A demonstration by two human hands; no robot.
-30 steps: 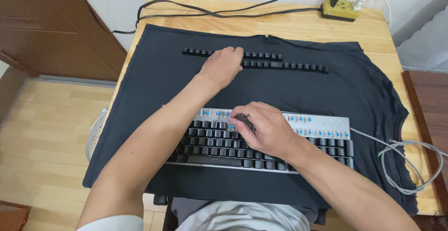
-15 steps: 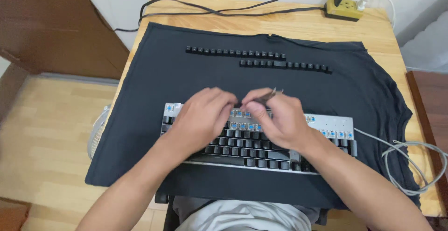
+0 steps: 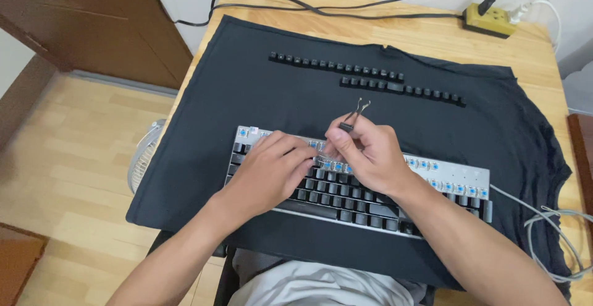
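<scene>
A mechanical keyboard lies on a black cloth near the table's front edge; its top rows show bare blue switches, the lower rows keep black keycaps. My right hand grips a wire keycap puller with the wire tips pointing up and away. My left hand rests on the keyboard's left half, fingers curled at the exposed switch row beside my right hand. Two rows of removed black keycaps lie lined up on the cloth farther back.
A wooden table carries the cloth. A yellow power strip with black and white cables sits at the back right. The keyboard's grey cable coils at the right. A white fan stands on the floor at the left.
My left hand came back from the keycap rows to the keyboard's left half. My right hand lifted the puller off the keys and now holds it tips-up.
</scene>
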